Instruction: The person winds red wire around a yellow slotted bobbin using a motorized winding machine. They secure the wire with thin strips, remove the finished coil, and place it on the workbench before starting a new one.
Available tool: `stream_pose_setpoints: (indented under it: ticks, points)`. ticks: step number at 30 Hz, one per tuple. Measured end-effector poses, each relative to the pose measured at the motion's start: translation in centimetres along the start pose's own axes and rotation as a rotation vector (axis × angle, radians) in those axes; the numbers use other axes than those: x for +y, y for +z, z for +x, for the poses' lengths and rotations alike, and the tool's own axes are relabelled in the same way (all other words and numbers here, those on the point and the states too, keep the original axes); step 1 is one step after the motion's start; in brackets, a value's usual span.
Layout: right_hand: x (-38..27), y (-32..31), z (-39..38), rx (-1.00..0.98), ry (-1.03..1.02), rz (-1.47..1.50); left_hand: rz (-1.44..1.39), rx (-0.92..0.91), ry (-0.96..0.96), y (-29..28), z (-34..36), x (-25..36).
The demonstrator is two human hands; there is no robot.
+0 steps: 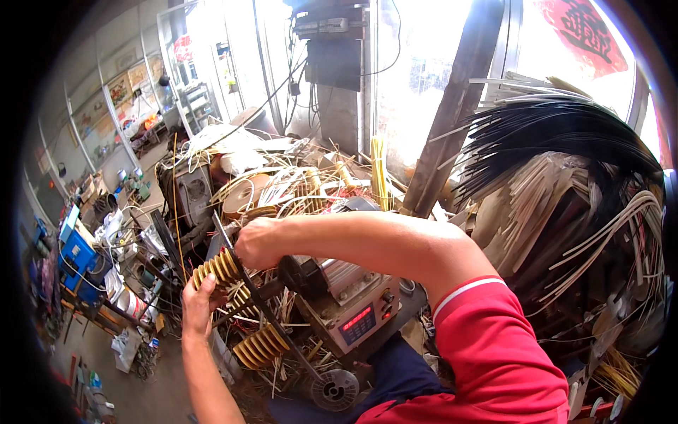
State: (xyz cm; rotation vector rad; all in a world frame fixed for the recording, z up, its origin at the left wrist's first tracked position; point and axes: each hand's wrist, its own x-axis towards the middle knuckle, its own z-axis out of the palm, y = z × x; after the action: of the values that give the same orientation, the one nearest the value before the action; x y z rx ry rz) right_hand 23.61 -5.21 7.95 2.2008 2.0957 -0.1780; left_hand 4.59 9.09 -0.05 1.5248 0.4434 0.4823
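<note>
My left hand [196, 309] grips the lower side of a yellow ribbed coil former [220, 267], its thumb against the ridges. That former sits at the upper part of a long dark metal bar [265, 304]. A second yellow ribbed former [260, 346] is at the bar's lower part, with a grey round disc [335, 390] at the lower end. My right arm reaches across, and my right hand [258, 242] is closed beside the bar's upper end; what its fingers hold is hidden. Right of the bar stands a winding machine [357, 321] with a red digital display and a keypad.
Loose strips and wires [304, 187] pile up behind the machine. Bundles of black strips [565, 127] and pale strips [526, 201] hang at the right, beside a slanted steel beam [455, 113]. A blue machine [79, 256] stands at the far left.
</note>
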Motion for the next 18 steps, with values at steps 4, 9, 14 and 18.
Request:
stream_pose_setpoints:
  ticks: [4, 9, 14, 18]
  points:
    - [3.1, 3.7, 3.5, 0.099, -0.123, 0.15, -0.028, -0.021, -0.084, 0.4, 0.1, 0.4]
    - [4.1, 4.7, 3.5, 0.096, -0.105, 0.162, -0.056, -0.034, -0.026, 0.9, 0.5, 0.2]
    - [0.1, 0.5, -2.3, 0.265, -0.152, 0.075, -0.054, 0.036, 0.304, -0.7, -1.2, -0.3]
    - [-0.3, 2.4, -4.8, 0.756, -0.389, -0.346, 0.12, -0.009, 0.455, 0.3, -2.7, 4.0]
